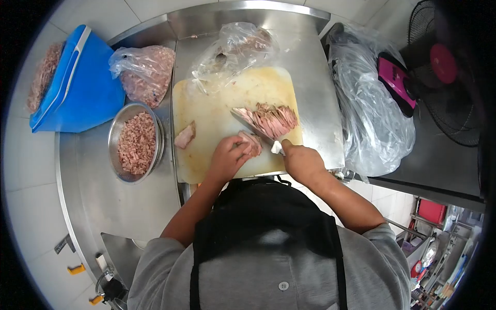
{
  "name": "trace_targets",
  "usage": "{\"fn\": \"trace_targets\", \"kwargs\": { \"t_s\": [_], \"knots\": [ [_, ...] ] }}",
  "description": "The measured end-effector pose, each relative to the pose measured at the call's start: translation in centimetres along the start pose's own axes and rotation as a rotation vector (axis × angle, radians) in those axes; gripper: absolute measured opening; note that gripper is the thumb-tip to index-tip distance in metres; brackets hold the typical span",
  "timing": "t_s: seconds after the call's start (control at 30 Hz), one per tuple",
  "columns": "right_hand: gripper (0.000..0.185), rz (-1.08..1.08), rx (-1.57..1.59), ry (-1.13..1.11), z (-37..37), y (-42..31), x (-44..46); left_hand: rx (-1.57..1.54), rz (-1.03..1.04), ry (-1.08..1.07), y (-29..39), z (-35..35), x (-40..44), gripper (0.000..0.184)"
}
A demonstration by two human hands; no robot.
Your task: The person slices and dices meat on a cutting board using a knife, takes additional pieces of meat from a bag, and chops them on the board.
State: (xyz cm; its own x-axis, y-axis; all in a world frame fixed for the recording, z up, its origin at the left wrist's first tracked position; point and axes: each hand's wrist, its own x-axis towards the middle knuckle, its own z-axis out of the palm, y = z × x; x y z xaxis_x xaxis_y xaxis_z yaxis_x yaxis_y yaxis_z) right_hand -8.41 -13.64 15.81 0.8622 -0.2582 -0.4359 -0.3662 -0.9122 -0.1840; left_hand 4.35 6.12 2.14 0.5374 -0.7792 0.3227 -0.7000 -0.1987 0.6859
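Note:
On the cutting board [206,113], my left hand [226,158] presses a piece of meat [251,145] with its fingers closed against it. My right hand [305,164] is wrapped round the white handle of a knife [257,128], whose blade points up and left between that piece and a row of thin meat slices [271,120]. A small separate piece of meat [185,135] lies near the board's left edge. At the board's top rests a clear plastic bag [235,51] with something brownish inside.
To the left stand a metal bowl [111,139] of chopped meat, a bag of chopped meat [150,75] and a blue container [85,88]. Clear plastic bags [367,108] lie on the right, beside a pink and black device [395,82] and a fan [443,63].

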Motion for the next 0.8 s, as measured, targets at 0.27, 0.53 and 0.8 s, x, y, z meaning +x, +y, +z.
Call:
{"fn": "trace_targets", "kwargs": {
  "t_s": [0.27, 0.53, 0.8],
  "knots": [
    [0.023, -0.006, -0.122, -0.085, -3.5, -0.7, -2.9, -0.089, 0.128, 0.105, 1.0, 0.5, 2.1, 0.020],
    [0.021, 0.002, -0.052, -0.007, -0.7, -1.1, 1.1, -0.075, 0.133, 0.087, 0.3, 0.8, 2.1, 0.014],
    [0.017, 0.034, -0.034, -0.059, 0.2, -2.0, 1.3, -0.075, 0.126, 0.101, 0.1, 1.1, 1.9, 0.018]
  ]
}}
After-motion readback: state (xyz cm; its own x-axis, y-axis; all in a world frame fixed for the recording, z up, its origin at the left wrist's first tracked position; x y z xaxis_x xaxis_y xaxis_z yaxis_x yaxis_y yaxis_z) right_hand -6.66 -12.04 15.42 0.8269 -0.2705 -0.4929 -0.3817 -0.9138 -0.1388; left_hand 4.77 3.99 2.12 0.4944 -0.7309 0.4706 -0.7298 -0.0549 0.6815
